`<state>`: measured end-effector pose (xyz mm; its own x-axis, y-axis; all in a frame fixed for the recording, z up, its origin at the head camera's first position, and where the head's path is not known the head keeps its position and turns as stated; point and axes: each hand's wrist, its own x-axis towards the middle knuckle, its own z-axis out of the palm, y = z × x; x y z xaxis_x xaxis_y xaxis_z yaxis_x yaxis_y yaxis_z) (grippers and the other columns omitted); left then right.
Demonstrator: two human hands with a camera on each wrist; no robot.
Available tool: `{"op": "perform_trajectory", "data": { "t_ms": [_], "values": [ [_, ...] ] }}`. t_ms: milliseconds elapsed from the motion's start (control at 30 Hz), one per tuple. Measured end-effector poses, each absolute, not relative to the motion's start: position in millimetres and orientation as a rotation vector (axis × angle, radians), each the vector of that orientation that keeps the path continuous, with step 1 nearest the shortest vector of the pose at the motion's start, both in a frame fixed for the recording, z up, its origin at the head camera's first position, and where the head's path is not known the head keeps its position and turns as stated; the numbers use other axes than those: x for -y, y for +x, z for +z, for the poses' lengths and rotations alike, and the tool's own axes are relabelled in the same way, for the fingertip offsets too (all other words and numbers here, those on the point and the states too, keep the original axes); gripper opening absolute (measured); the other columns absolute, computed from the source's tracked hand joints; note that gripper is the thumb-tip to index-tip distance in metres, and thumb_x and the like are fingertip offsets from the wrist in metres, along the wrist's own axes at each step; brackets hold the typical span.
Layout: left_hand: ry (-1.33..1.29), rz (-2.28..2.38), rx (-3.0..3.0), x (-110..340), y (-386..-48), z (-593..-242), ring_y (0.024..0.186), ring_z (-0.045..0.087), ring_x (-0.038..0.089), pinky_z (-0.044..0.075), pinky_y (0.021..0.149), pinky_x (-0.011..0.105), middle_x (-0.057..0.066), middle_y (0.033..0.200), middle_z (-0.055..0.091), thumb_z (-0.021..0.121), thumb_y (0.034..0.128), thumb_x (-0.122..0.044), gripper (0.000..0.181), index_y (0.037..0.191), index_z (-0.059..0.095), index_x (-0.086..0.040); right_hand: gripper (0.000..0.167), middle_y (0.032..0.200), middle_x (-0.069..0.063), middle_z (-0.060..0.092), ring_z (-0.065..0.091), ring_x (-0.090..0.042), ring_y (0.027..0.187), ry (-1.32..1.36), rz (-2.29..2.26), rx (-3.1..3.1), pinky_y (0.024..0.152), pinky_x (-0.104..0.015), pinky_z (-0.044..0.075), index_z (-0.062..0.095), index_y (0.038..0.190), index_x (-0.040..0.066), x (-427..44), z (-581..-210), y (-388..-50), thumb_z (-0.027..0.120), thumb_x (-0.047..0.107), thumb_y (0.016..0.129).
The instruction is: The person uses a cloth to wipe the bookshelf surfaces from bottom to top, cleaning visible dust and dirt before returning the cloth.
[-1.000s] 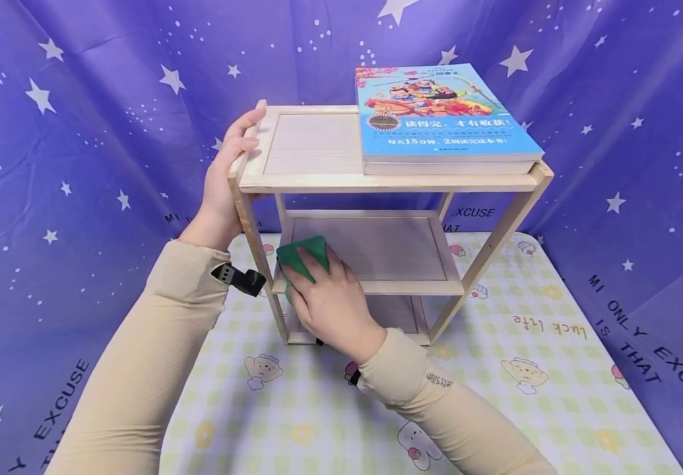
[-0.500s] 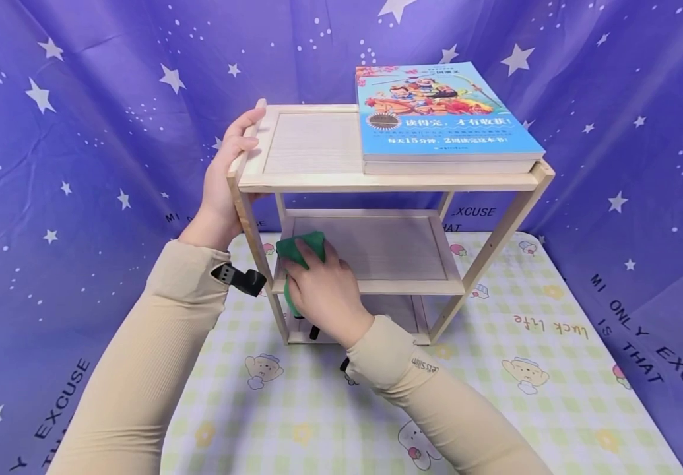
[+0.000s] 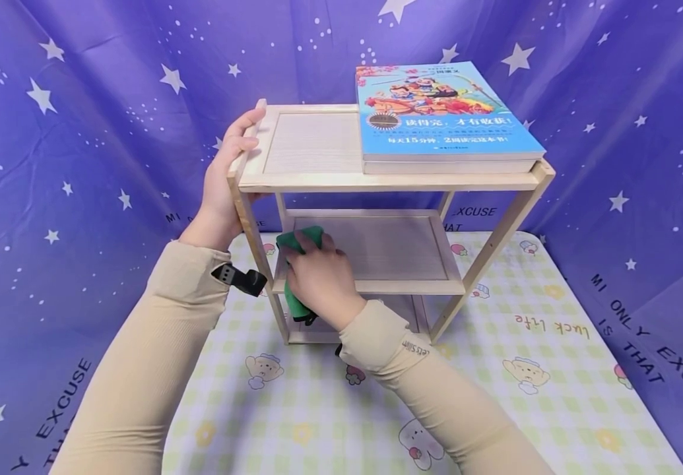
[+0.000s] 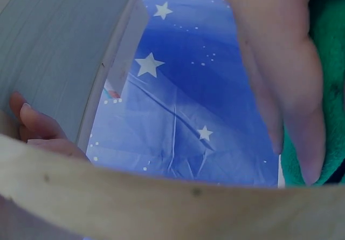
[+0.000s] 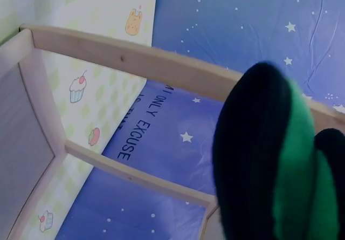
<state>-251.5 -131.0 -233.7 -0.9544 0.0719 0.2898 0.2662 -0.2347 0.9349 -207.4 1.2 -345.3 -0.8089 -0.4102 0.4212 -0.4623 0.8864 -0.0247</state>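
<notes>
A light wooden three-tier shelf stands upright on the table. My left hand grips the left end of its top tier; in the left wrist view its fingertips curl against the tier's underside. At the left end of the middle tier, my right hand holds a green cloth with a dark edge. Its fingers lie over the cloth, part of which hangs down past the front rail. Bunched folds of the cloth fill the lower right of the right wrist view. The right thumb is hidden.
Two stacked books lie on the right side of the top tier, the upper one a blue picture-cover book. The table has a checked cartoon tablecloth. A purple starry curtain surrounds it at the back and sides.
My right hand has slid a little up and back to the left along the middle tier's left end with the cloth. The left hand and the books stay where they were.
</notes>
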Motion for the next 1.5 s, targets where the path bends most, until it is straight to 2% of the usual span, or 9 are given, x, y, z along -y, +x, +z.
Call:
{"op": "perform_trajectory", "data": {
  "t_ms": [133, 233, 433, 600, 800, 1067, 1500],
  "values": [
    [-0.409, -2.343, 1.857, 131.0, -251.3, -234.3, 0.121, 0.039, 0.019, 0.034, 0.088, 0.036, -0.008, 0.159, 0.03, 0.039, 0.0917, -0.022, 0.057, 0.149, 0.04, -0.022, 0.034, 0.14, -0.003, 0.06, 0.061, -0.039, 0.114, 0.631, 0.163, 2.698, 0.067, -0.043, 0.057, 0.07, 0.125, 0.03, 0.3, -342.3, -210.9, 0.061, 0.028, 0.093],
    [-0.417, -2.353, 1.839, 131.6, -251.2, -234.1, 0.124, 0.037, 0.018, 0.033, 0.09, 0.036, -0.014, 0.16, 0.028, 0.04, 0.0917, -0.021, 0.056, 0.147, 0.041, -0.021, 0.034, 0.14, -0.004, 0.06, 0.061, -0.04, 0.114, 0.635, 0.159, 2.688, 0.069, -0.043, 0.057, 0.069, 0.126, 0.03, 1.5, -343.1, -212.0, 0.06, 0.03, 0.093],
    [-0.427, -2.353, 1.828, 133.4, -251.0, -234.1, 0.127, 0.035, 0.019, 0.031, 0.093, 0.036, -0.016, 0.161, 0.027, 0.04, 0.0915, -0.021, 0.054, 0.145, 0.043, -0.02, 0.032, 0.139, -0.005, 0.061, 0.064, -0.039, 0.108, 0.653, 0.127, 2.617, 0.067, -0.043, 0.057, 0.071, 0.123, 0.028, 1.6, -347.8, -208.5, 0.056, 0.036, 0.096],
    [-0.451, -2.344, 1.827, 132.8, -252.1, -234.5, 0.133, 0.032, 0.019, 0.03, 0.097, 0.034, -0.017, 0.161, 0.026, 0.04, 0.0911, -0.02, 0.053, 0.144, 0.044, -0.018, 0.029, 0.136, -0.006, 0.063, 0.065, -0.039, 0.104, 0.675, 0.096, 2.577, 0.065, -0.044, 0.057, 0.073, 0.119, 0.03, -0.4, -347.9, -203.6, 0.058, 0.032, 0.095],
    [-0.467, -2.336, 1.822, 131.2, -253.2, -234.6, 0.132, 0.032, 0.017, 0.03, 0.097, 0.031, -0.017, 0.162, 0.025, 0.04, 0.0906, -0.018, 0.053, 0.143, 0.044, -0.017, 0.028, 0.134, -0.007, 0.065, 0.066, -0.041, 0.104, 0.704, 0.122, 2.563, 0.066, -0.045, 0.058, 0.075, 0.115, 0.03, -5.6, -346.4, -200.3, 0.058, 0.027, 0.093],
    [-0.467, -2.323, 1.835, 132.5, -253.8, -234.8, 0.13, 0.034, 0.018, 0.032, 0.096, 0.03, -0.015, 0.162, 0.025, 0.039, 0.0908, -0.019, 0.055, 0.145, 0.042, -0.016, 0.029, 0.139, -0.005, 0.061, 0.063, -0.043, 0.111, 0.732, 0.203, 2.624, 0.071, -0.047, 0.058, 0.073, 0.119, 0.03, -14.5, -347.4, -201.5, 0.058, 0.028, 0.094],
    [-0.445, -2.314, 1.833, 131.8, -253.7, -234.3, 0.133, 0.032, 0.017, 0.03, 0.098, 0.031, -0.016, 0.162, 0.026, 0.039, 0.0911, -0.018, 0.053, 0.144, 0.044, -0.016, 0.031, 0.138, -0.005, 0.062, 0.063, -0.043, 0.111, 0.711, 0.218, 2.638, 0.068, -0.047, 0.057, 0.073, 0.121, 0.028, -32.4, -346.4, -200.4, 0.059, 0.026, 0.092]
  ]
}}
